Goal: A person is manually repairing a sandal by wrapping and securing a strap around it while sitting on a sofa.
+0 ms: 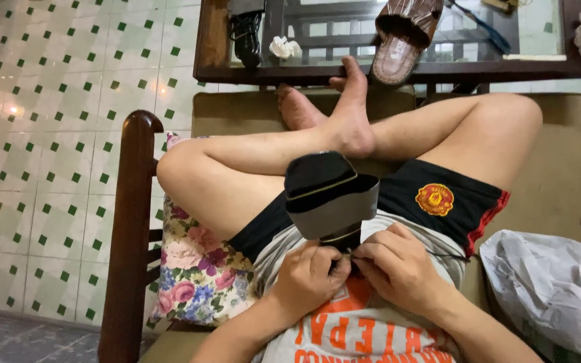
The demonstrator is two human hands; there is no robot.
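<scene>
Seen from above, a person sits cross-legged on a cushioned wooden seat, both hands working close against the belly. The left hand point(311, 277) and the right hand point(398, 267) meet fingertip to fingertip, each grip pressed together and pinching the near, narrow end of a black and grey shoe upper point(331, 195). A thin dark thread point(438, 255) seems to trail from the pinch toward the right, though it is too fine to be sure. The shoe upper rises from the hands and lies directly away from the body, its long axis running from the fingers out toward the crossed shins, its wider open end farthest off. Both hands are equally near, touching the same end. A floral cushion point(196, 269) sits against the left thigh; a white plastic bag point(553, 282) lies to the right. Beyond the feet, a glass-topped bench point(213, 40) carries a brown sandal point(405, 33).
</scene>
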